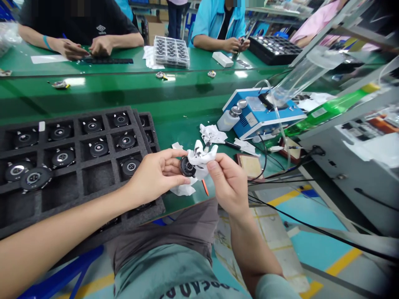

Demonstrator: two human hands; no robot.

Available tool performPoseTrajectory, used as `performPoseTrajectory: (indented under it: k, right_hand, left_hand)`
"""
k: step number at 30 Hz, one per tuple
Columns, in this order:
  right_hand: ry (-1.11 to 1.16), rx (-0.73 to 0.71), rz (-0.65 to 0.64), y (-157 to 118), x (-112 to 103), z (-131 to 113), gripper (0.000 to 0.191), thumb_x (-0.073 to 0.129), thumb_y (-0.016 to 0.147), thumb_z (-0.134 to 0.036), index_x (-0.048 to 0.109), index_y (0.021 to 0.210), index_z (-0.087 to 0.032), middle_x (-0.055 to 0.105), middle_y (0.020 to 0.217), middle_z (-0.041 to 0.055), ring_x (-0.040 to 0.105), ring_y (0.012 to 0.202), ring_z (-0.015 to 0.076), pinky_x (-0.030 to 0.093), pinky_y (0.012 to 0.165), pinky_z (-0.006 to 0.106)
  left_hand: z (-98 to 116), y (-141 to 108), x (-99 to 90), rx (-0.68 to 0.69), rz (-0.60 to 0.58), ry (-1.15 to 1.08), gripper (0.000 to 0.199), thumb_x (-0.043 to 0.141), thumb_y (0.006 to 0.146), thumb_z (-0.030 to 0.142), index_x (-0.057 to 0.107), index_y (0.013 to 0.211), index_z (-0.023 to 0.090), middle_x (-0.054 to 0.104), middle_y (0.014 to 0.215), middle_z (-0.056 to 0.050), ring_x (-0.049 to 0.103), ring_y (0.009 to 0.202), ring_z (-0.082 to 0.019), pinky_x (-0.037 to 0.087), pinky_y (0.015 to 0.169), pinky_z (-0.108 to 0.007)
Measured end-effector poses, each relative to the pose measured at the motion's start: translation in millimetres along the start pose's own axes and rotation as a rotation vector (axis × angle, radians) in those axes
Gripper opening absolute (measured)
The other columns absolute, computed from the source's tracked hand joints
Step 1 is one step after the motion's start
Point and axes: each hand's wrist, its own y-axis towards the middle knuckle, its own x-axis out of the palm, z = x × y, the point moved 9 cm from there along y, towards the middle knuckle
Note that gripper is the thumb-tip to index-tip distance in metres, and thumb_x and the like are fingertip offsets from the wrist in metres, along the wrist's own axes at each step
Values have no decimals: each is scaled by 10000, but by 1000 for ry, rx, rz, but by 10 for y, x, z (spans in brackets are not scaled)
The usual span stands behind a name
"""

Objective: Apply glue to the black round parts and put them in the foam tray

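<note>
My left hand [156, 174] grips a round black part [187, 167] by its rim with the fingertips. My right hand [226, 182] pinches a crumpled white tissue [199, 158], pressing it against the part, and the tissue hides much of the part's face. Another stained tissue [213, 133] lies on the green bench top [187, 133] just beyond my hands. To the left, a black foam tray [71, 182] holds several similar round parts in square compartments, under my left forearm.
A blue benchtop machine [264, 114] with a white bottle [229, 120] and clear tubing stands to the right. An orange-tipped stick [205, 187] lies below the tissue. Across the bench, co-workers [220, 25] handle small items near trays. Black cables hang at the bench's right edge.
</note>
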Motion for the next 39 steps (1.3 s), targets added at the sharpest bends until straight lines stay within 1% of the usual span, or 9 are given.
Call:
performPoseTrajectory:
  k: [6,15,21,24,27,30,33,36,39]
  right_hand:
    - [11,-15,-93,-11,111,-7,234,518,1023,-306,572,811,-221,483,690,-21,546,766,158,417,680,287]
    - [254,28,-228,31,192,185,227,550,1017,-385,694,951,-223,587,792,-7,485,704,142,392,664,291]
    - [479,143,-238,55,269,443,229,642,959,-443,715,900,-234,624,793,-10,515,696,143,436,674,286]
    - [594,229,-240,83,303,521,218,683,921,-454,726,907,-241,669,806,-1,585,717,159,492,692,302]
    - [680,314,-165,169,225,592,230,718,880,-454,735,984,-249,746,912,25,680,842,202,554,800,359]
    - [719,361,-52,280,41,658,232,742,844,-435,734,983,-249,775,1012,35,713,929,217,572,865,385]
    - [755,383,43,339,-143,706,205,787,802,-399,736,922,-239,775,972,12,712,867,176,589,802,318]
    - [733,345,152,330,-312,722,179,803,807,-365,743,914,-235,769,947,-10,703,839,128,577,761,244]
    - [669,322,243,266,-422,752,175,815,805,-364,745,888,-227,760,896,-15,694,793,119,568,724,237]
  left_hand:
    - [-43,5,24,4,-27,-16,583,875,629,142,703,1186,119,768,783,4,741,723,-148,626,746,-279]
    - [-45,46,66,-37,-120,-31,513,913,605,170,767,1094,120,767,747,-25,728,679,-165,598,696,-286]
    - [-75,74,88,-107,-164,4,414,893,632,187,784,1027,133,790,768,-41,735,692,-178,570,674,-282]
    - [-91,100,70,-139,-148,-27,390,883,647,185,771,1017,131,786,772,-31,719,686,-156,556,667,-264]
    - [-71,125,25,-110,-104,-21,462,882,640,147,727,1074,126,749,730,7,701,682,-128,551,672,-240]
    - [-62,127,-10,-94,-74,11,560,875,613,93,674,1135,117,716,733,28,700,694,-126,567,697,-250]
    - [-51,114,-24,-91,-76,-13,590,870,622,99,639,1165,118,739,826,-10,715,756,-141,588,747,-277]
    - [-15,98,-30,-63,-84,-34,588,869,636,111,626,1171,133,754,889,-36,725,799,-154,599,778,-296]
    - [0,88,-32,-48,-78,-45,584,875,628,103,629,1156,146,758,914,-41,735,824,-167,610,803,-319]
